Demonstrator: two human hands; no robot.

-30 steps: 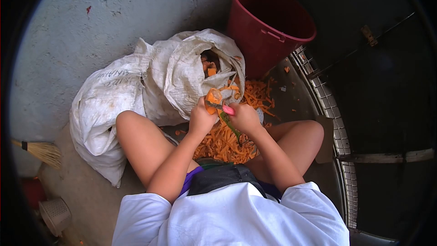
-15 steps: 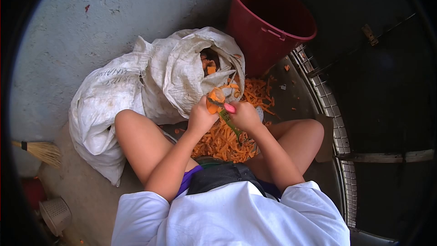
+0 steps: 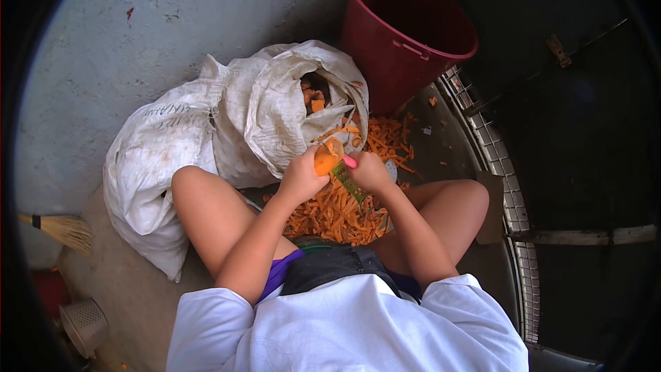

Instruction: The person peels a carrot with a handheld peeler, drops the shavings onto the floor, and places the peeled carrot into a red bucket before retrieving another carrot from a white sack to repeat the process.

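My left hand (image 3: 303, 176) is closed around a thick orange carrot (image 3: 328, 156), its end pointing up and away from me. My right hand (image 3: 372, 173) grips a peeler by its pink handle (image 3: 350, 162), held right beside the carrot. The peeler's blade is hardly visible here. A green slotted strip (image 3: 349, 183) shows just under the right hand. Below both hands, between my legs, spreads a heap of orange peelings (image 3: 337, 213).
A white woven sack (image 3: 275, 107) stands ahead, its mouth showing brown and orange pieces. Another full sack (image 3: 155, 165) leans beside it at left. A dark red tub (image 3: 392, 41) stands behind, near a wire grille (image 3: 506, 186). A broom (image 3: 65, 231) lies at far left.
The pink peeler handle has shifted slightly off the carrot toward the right, and the dark blade seen across the carrot before no longer shows. The carrot has turned a little in my left hand.
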